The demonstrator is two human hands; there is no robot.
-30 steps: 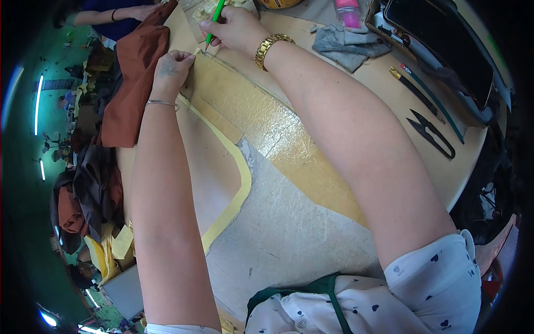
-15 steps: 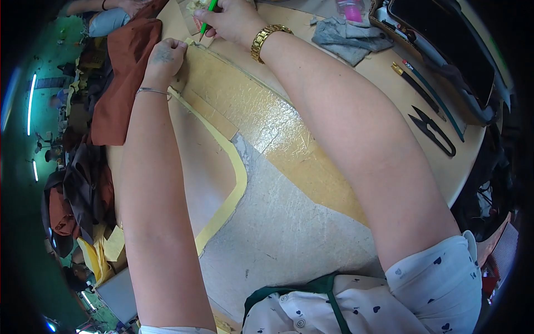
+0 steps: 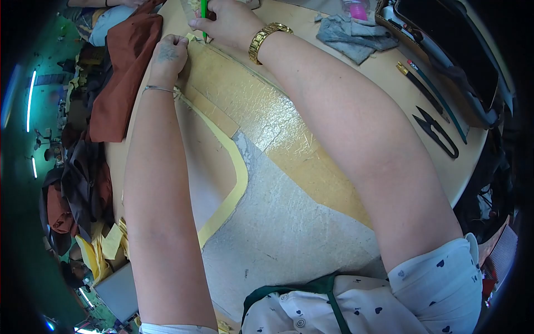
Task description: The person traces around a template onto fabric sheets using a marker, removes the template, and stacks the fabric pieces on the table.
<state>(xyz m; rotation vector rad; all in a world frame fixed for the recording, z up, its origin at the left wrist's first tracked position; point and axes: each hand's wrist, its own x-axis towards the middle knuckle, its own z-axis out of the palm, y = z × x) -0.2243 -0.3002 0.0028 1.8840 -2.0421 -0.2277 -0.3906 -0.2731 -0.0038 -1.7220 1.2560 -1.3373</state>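
At the far end of the shiny yellow-brown flat sheet [image 3: 267,114], our right hand [image 3: 227,22] grips a thin bright-green pencil [image 3: 204,10], straighter up than before, so its tip seems to point down. Our left hand [image 3: 169,54] is pinched together nearby; we can't tell on what.

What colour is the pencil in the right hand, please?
The pencil is bright green, best seen in the head view.
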